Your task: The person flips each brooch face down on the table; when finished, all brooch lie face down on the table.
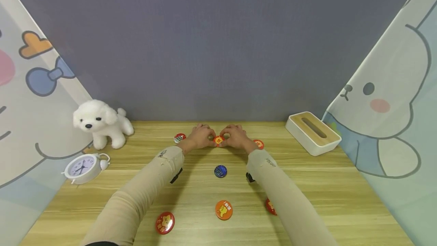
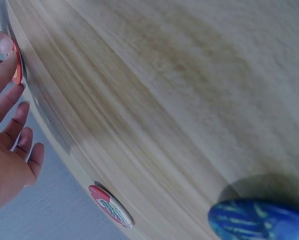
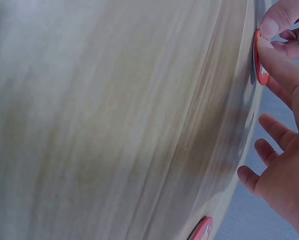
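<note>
At the far middle of the table, both hands meet at a round red badge (image 1: pixel 219 141) with a yellow centre. My left hand (image 1: pixel 201 136) pinches its left side between thumb and index finger, and my right hand (image 1: pixel 235 136) pinches the right side the same way. Seen from the right wrist, the badge (image 3: pixel 262 65) stands tilted on edge to that camera, with thumbs and fingertips at its rim. Just left of the left hand lies a red, white and green badge (image 1: pixel 179 137). Beside the right wrist is another red badge (image 1: pixel 258 144).
Nearer me lie a blue badge (image 1: pixel 220 171), an orange thumbs-up badge (image 1: pixel 224 210), a red badge (image 1: pixel 165 223) and one red badge (image 1: pixel 271 205) partly hidden by the right sleeve. A plush dog (image 1: pixel 102 122) and alarm clock (image 1: pixel 83 168) stand left; a tissue box (image 1: pixel 314 134) sits right.
</note>
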The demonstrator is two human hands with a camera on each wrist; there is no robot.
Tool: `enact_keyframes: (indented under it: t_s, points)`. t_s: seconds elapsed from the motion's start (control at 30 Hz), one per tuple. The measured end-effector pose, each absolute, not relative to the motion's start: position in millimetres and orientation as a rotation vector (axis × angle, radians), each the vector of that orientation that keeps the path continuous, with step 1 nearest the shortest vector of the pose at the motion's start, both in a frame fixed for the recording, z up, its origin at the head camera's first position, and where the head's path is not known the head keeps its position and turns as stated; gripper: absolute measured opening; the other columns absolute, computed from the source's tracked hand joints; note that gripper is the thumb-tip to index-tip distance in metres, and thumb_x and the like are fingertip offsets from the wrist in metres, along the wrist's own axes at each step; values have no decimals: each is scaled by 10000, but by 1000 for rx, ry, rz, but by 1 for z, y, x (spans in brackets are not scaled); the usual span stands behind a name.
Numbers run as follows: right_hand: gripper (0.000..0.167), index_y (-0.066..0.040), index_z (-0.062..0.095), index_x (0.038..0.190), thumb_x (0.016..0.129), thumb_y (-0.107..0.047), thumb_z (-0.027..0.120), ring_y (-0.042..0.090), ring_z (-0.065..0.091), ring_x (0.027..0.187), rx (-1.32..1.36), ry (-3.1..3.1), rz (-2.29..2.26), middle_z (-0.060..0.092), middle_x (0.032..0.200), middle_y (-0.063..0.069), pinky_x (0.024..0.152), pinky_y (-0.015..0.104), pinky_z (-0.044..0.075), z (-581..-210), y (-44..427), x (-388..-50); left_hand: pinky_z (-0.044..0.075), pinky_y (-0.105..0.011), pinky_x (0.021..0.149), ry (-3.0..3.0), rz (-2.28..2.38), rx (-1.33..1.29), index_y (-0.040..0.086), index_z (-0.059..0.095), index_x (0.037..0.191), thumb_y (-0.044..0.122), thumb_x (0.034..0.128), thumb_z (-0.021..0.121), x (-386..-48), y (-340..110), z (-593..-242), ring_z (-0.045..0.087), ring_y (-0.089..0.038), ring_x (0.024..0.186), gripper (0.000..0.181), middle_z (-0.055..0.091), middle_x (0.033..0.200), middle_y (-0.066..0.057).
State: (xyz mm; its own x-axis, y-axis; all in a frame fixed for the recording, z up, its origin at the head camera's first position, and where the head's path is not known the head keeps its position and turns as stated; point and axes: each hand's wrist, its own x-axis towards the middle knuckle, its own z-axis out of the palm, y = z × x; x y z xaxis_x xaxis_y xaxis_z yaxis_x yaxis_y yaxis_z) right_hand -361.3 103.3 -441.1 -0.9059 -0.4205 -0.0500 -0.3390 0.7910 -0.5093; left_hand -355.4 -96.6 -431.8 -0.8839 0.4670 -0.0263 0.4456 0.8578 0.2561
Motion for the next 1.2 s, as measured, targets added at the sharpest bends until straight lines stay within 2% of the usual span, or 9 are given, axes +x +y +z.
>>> enact_keyframes:
  t_s: [0.53, 1.2]
  points:
    - [392, -215, 691, 1191, 838, -334, 816, 439, 287, 1414, -613, 2840, -763, 429, 1539, 125, 1096, 673, 260, -440, 100, -363, 383, -567, 1022, 2951, 418, 709, 150, 705, 1091, 391, 886, 762, -355, -96, -430, 476, -326, 1184, 321, 627, 1266, -91]
    - [195, -159, 691, 1039, 864, -175, 776, 470, 314, 1415, -636, 2852, -868, 490, 1503, 144, 1088, 705, 258, -436, 98, -364, 378, -571, 1033, 2955, 435, 689, 146, 742, 1058, 373, 877, 773, -356, -94, -431, 450, -350, 1254, 292, 601, 1336, -108]
